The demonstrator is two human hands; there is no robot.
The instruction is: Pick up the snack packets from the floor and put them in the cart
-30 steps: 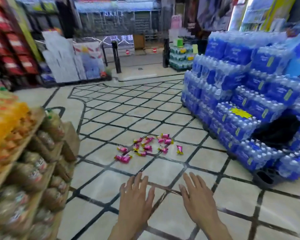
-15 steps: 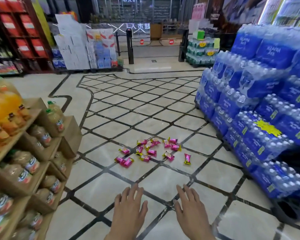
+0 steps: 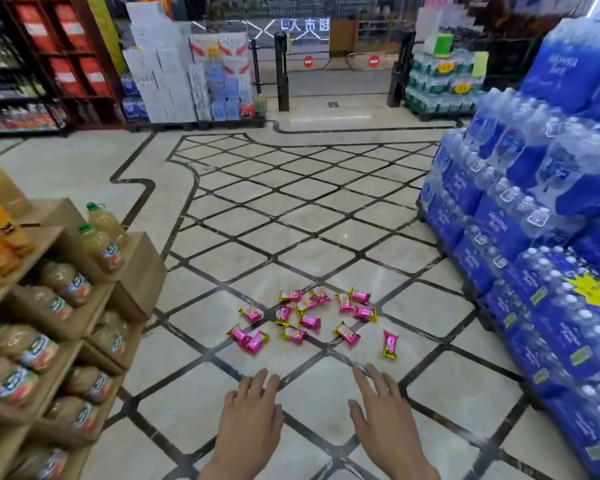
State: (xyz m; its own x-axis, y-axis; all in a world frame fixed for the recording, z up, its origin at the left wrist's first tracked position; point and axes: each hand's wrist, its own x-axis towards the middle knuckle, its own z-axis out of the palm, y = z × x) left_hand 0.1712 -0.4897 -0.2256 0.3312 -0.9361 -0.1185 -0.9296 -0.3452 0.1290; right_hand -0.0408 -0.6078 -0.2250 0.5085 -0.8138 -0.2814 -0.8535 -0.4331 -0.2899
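A scatter of small snack packets [image 3: 309,317] lies on the glossy tiled floor [image 3: 291,188], in a loose cluster across a few cream tiles and the dark strips between them, roughly midway between the wooden juice shelf [image 3: 84,306] on one side and the stacked blue water packs [image 3: 534,237] on the other. One packet [image 3: 390,344] lies apart from the rest on the side of the water packs. The packets are pillow-shaped, bright pink film with crimped yellow-gold ends, and look light, crinkly and a little slippery; each should lift easily with a pinch at a crimped end or across its puffed middle, and several could probably be gathered at once, though a hard squeeze might crush what is inside. The left hand [image 3: 250,420] and the right hand [image 3: 385,420] are both held out palm down above the floor, short of the packets and touching none; the fingers of each are spread apart and hold nothing. The floor is hard, polished and reflective, so thin film lying flat on it may need a fingertip slid under an edge. No cart is in view, so where the packets must go cannot be told.
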